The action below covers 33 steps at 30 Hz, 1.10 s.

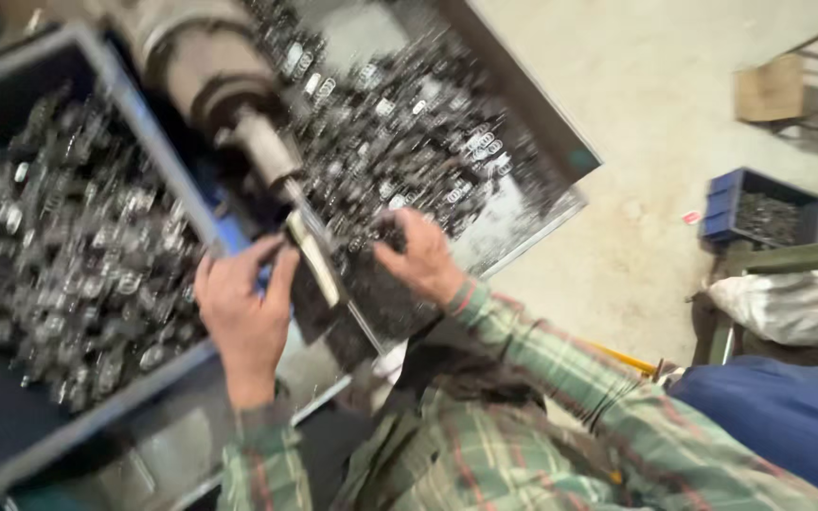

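My left hand (243, 308) rests at the end of a grey machine spindle (262, 151), fingers curled around a small flat metal piece (312, 255) beside the blue bin's edge. My right hand (420, 255) lies on a metal tray (532, 222) heaped with small shiny coiled metal parts (409, 123), its fingers closed on some of them. A blue bin (115, 104) at the left holds several more of the same coiled parts (68, 265). The picture is blurred by motion.
Concrete floor lies at the right, with a small blue crate of dark parts (759, 213), a wooden box (769, 90), a white sack (792, 303) and a green metal frame (788, 257). My plaid sleeves and blue trousers (778, 416) fill the bottom.
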Tool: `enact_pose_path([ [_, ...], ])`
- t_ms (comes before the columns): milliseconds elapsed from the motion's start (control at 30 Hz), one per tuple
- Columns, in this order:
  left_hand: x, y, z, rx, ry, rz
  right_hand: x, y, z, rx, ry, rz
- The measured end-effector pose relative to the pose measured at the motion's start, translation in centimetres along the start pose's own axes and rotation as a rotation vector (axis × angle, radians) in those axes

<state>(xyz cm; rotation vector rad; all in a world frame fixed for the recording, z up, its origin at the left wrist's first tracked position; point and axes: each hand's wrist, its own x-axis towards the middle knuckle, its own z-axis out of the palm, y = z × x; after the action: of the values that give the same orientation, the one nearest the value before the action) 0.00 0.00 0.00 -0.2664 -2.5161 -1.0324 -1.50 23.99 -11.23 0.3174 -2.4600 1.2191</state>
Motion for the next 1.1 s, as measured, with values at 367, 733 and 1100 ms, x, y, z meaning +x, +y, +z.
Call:
enact_pose_path([
  [367,-4.3,2.4,-8.0,0.311,-0.166,0.111,-2.7,-14.9,-4.1,1.002,-0.412,0.673],
  [733,-3.8,-0.9,-9.8,0.258,-0.315,0.240,-1.4,-16.1,-1.5,0.702,-0.447,0.281],
  [1100,-1.9,-6.3,-14.0,0.202,-0.378,0.146,0.2,-18.7,5.4,0.591,-0.319,0.236],
])
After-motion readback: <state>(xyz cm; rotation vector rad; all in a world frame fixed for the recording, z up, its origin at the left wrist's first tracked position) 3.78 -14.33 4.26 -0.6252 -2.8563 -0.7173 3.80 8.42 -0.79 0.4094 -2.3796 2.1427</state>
